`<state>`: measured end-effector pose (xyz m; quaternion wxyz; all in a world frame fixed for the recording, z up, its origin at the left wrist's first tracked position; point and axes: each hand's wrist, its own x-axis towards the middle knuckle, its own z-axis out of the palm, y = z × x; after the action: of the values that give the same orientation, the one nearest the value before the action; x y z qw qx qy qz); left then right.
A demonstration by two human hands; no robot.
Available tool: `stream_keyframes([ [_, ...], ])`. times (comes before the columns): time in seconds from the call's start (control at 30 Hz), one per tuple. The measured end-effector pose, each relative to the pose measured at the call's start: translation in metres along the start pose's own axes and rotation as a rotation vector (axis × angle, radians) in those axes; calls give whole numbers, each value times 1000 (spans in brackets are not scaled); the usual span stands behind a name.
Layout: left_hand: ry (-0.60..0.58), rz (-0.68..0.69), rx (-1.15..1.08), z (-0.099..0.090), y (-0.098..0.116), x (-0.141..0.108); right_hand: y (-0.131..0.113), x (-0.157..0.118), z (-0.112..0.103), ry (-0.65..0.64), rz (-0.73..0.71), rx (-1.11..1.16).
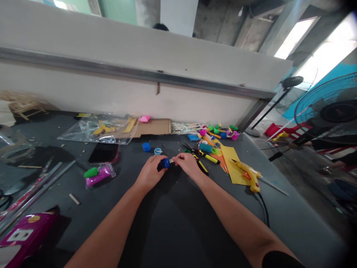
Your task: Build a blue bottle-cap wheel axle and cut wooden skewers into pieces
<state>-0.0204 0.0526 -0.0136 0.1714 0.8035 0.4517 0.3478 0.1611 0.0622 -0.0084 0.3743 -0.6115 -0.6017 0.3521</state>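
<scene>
Head view. Item one: a person's left hand, fingers curled and pressed together around a rounded deep-blue clay lump, which is held over the table just ahead of the person. Item two: the right hand, thumb and forefinger pinching a thin pale wooden stick whose end meets the lump between the two hands.

Nearest the hands, on a dark grey work table: a round blue plastic bottle cap, a small pale-blue ring, and a pair of yellow-and-black-handled snips just beyond the right hand.

Further right: a yellow hot glue gun with a black cord, lying on a sheet of yellow paper.

Further back: a flat piece of brown cardboard, a clear plastic bag holding yellow pieces, and a pink clay lump.

Left of the hands: a small clear bag of green and magenta clay and a black glossy rectangular slab.

Off the table, right: a black standing fan.
</scene>
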Motion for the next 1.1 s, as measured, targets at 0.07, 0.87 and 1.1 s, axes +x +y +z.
stream_keyframes([
  [0.07, -4, -13, -3, 1, 0, 0, 1, 0, 1, 9, 23, 10],
  [0.87, 3, -128, -79, 11, -13, 2, -5, 2, 13, 32, 118, 47],
  [1.1, -5, -128, -76, 10, -12, 2, -4, 3, 15, 32, 114, 54],
])
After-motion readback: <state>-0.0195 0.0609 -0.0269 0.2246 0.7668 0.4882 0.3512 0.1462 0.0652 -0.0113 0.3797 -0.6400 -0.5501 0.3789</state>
